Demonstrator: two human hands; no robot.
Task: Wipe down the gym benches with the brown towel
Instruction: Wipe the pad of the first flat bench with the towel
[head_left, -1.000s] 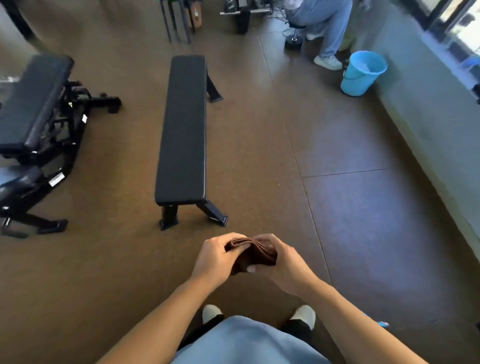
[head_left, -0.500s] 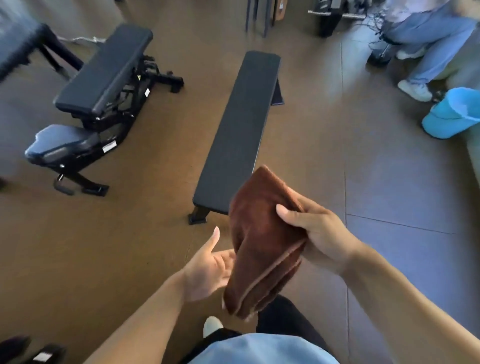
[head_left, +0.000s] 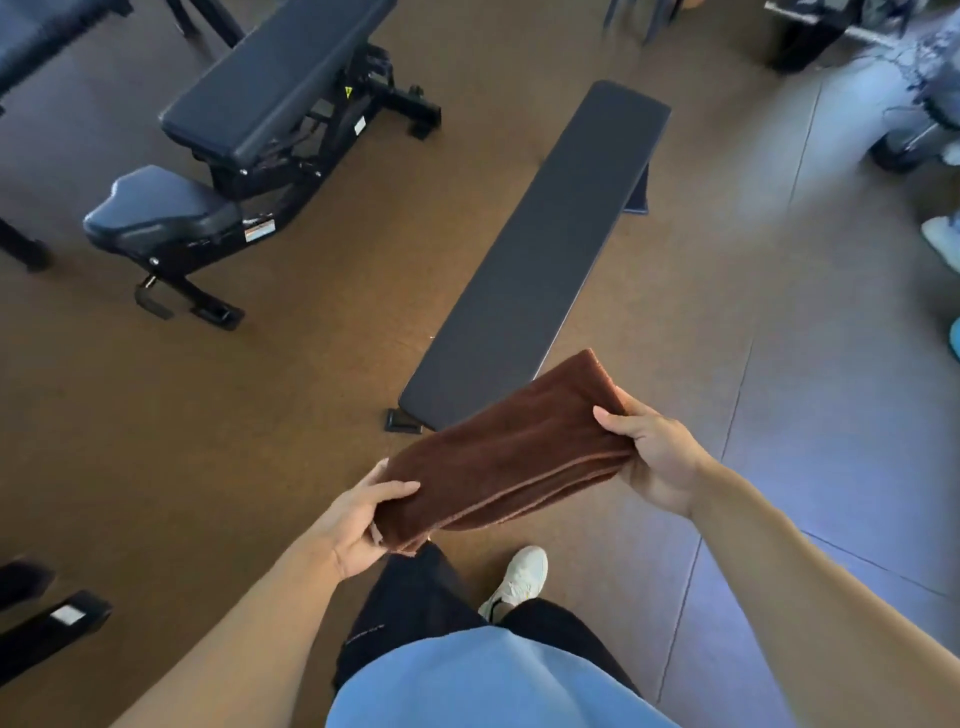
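While held stretched between both hands, brown towel (head_left: 511, 457) folded into a long, thick pad, hanging in the air just above the near end of the flat bench (head_left: 540, 260) without touching it. Left hand (head_left: 358, 519) clamped on the lower near end, thumb on top, fingers tucked under the folds. Right hand (head_left: 657, 457) grasping the far upper end, thumb pressed across the top layer, fingers beneath. Two-ended grip probably meant to keep the folds stacked and present one broad face for wiping. Pad tilted, right end higher and nearer the bench.

Wiping judged not yet begun: no cloth contact with any padding. Flat bench lying straight ahead, long axis running away, so likely the first worktop to be wiped, from the near end outward. Adjustable bench (head_left: 249, 130) standing to the left on the brown floor (head_left: 156, 441), backrest raised, well apart from the towel. Another person's light shoe (head_left: 943, 244) at the right edge. Own white shoe (head_left: 517, 579) planted just short of the flat bench.
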